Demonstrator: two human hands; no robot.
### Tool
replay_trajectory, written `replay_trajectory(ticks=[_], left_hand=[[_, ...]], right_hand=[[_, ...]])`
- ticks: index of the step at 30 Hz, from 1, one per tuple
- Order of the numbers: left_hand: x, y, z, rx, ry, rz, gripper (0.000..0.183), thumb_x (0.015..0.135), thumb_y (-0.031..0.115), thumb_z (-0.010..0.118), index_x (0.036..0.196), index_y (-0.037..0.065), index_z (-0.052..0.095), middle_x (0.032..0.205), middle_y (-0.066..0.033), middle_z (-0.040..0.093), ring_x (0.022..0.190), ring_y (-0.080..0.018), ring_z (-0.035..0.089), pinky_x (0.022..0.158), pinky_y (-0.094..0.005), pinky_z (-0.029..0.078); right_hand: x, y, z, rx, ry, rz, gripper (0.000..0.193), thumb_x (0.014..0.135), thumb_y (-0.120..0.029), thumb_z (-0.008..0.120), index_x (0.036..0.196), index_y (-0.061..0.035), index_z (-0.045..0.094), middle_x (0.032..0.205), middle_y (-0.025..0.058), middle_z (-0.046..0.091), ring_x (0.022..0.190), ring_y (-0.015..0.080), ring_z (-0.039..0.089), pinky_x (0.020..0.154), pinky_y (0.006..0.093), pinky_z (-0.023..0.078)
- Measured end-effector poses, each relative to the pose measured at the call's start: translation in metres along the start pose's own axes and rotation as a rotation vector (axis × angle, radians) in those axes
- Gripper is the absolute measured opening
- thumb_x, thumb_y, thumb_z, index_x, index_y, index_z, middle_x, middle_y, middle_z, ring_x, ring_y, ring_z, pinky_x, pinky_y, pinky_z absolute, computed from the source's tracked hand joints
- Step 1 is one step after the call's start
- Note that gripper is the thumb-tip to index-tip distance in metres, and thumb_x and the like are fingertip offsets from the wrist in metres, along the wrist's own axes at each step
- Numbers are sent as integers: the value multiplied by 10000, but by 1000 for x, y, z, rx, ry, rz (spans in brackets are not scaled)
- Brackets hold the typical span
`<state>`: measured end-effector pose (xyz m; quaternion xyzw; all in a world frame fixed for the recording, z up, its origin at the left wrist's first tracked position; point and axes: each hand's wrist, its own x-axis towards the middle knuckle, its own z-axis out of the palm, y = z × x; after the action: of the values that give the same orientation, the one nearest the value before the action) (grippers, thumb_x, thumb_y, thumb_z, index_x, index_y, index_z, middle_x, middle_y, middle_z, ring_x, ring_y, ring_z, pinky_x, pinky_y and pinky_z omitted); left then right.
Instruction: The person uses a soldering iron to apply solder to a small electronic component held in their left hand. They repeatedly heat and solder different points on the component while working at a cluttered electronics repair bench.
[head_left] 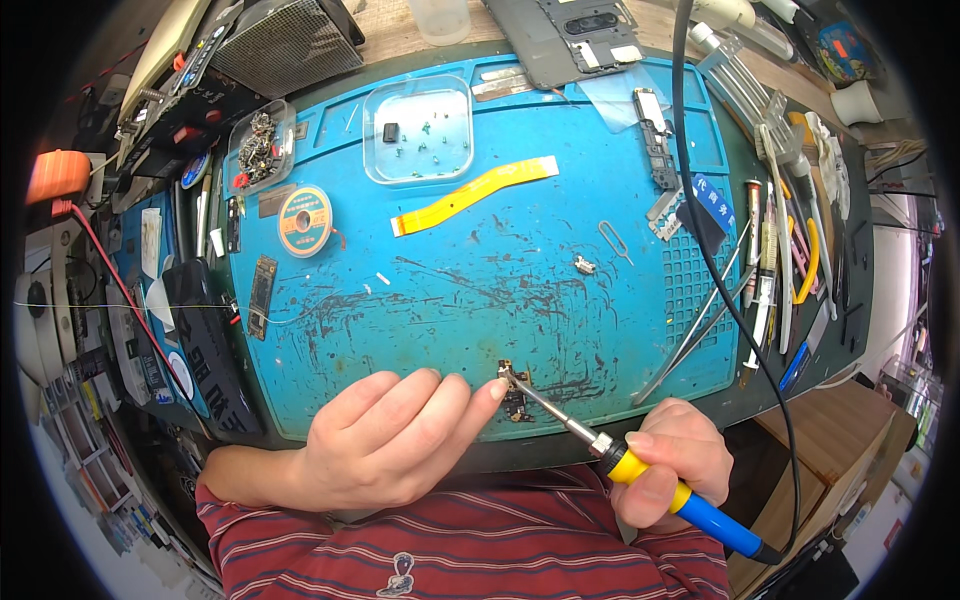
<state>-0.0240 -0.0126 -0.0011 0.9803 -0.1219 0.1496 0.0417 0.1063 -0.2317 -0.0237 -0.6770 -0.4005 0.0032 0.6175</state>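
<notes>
My right hand point(672, 462) is closed around the yellow and blue handle of a soldering iron point(720, 525). The iron slants up and left, its tip on or just over a small dark circuit board point(516, 402) near the mat's front edge. My left hand point(395, 440) has its fingers curled, with one fingertip against the board's left edge. It seems to grip the board there, though the fingers partly hide the contact. Gold and pale parts show at the board's top end.
The blue mat point(400, 320) bears an orange flex cable point(475, 195), a solder spool point(305, 222) and a clear tray point(418, 180) of tiny screws. Tweezers point(690, 350), syringes point(768, 260) and other tools lie right. The iron's black cord point(740, 320) arches over the right side.
</notes>
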Motion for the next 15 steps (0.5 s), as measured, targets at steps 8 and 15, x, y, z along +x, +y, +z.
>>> replay_trajectory(ticks=[8, 15], left_hand=[[0, 0, 1, 2, 13, 2, 311, 762, 110, 709, 1069, 81, 747, 982, -18, 597, 847, -143, 591, 690, -261, 442], [0, 0, 1, 4, 13, 3, 309, 757, 109, 709, 1063, 85, 749, 981, -19, 595, 851, -143, 591, 691, -261, 440]], right_hand=[[1, 0, -2, 6, -11, 19, 169, 884, -154, 689, 916, 10, 659, 643, 42, 607, 470, 148, 540, 426, 271, 410], [1, 0, -1, -5, -4, 12, 164, 878, -141, 687, 918, 15, 656, 636, 43, 605, 465, 143, 537, 422, 267, 410]])
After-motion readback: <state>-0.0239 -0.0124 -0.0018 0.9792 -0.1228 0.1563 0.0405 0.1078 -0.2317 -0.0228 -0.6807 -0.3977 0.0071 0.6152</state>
